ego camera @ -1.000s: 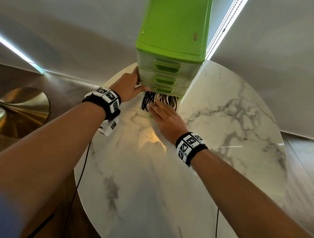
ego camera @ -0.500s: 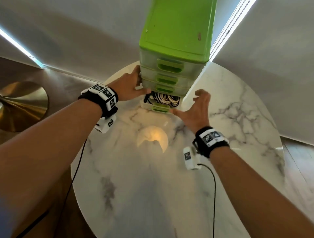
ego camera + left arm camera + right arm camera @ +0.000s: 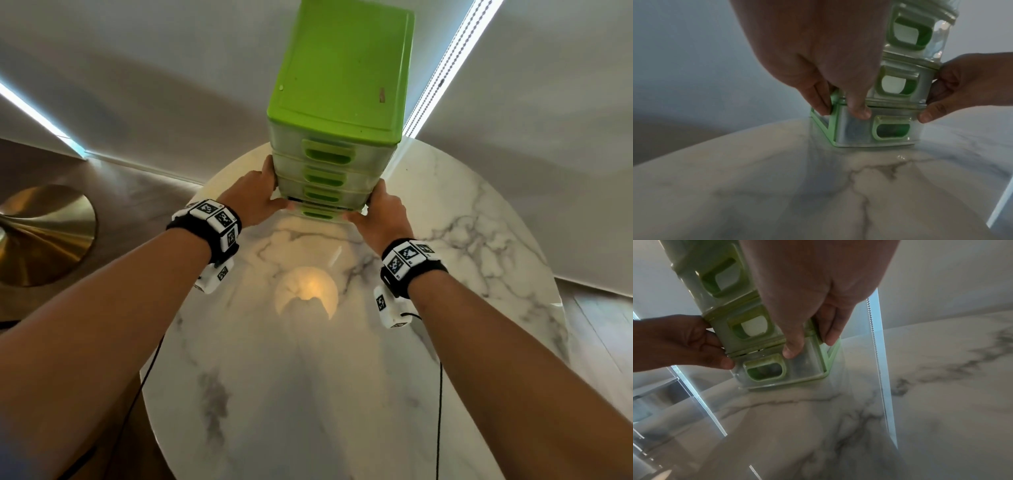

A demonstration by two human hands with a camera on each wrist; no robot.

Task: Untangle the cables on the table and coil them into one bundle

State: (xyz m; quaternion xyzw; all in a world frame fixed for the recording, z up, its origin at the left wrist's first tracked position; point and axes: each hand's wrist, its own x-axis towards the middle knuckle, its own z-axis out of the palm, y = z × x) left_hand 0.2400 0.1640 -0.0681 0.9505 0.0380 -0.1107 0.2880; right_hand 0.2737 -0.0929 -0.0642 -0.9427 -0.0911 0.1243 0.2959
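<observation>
Cables unseen; unlabelled drawer tower (image 3: 339, 85) between both hands.

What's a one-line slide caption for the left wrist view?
Both hands, left hand and right hand, grip the green drawer tower, thumbs on the bottom drawer, atop the marble table.

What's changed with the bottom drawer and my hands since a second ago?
The bottom drawer went from pulled out, cables showing, to pushed in. The right hand left the drawer and now grips the green drawer unit on the right. The left hand stayed on its left side.
</observation>
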